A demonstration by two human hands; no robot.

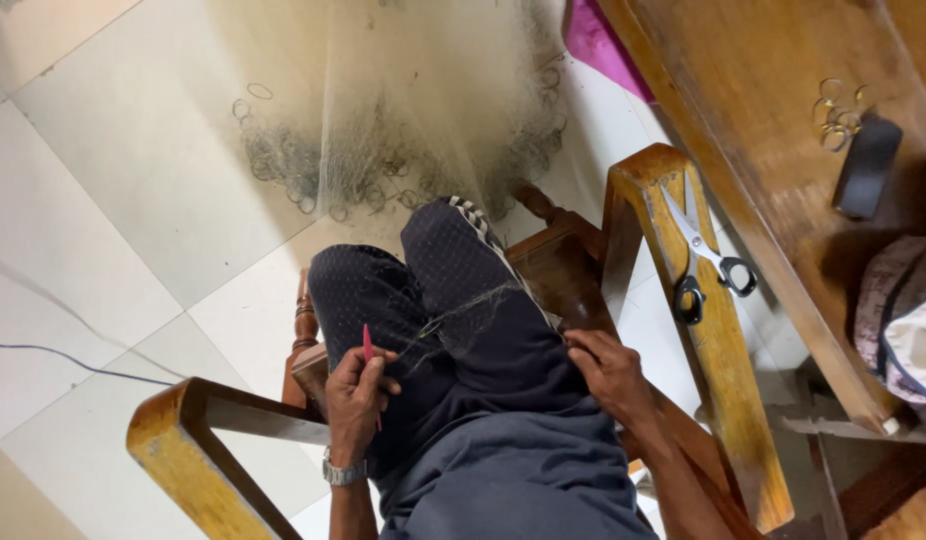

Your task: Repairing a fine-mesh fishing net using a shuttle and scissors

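On dark dotted trousers, fine mesh net [463, 310], left grip [358, 395] around slim red needle [368, 345].

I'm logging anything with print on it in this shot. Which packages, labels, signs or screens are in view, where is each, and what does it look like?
No packages, labels, signs or screens can be made out.
Nearest candidate: a flat black oblong on the wooden table, upper right beside metal rings; whether it has a screen cannot be told.
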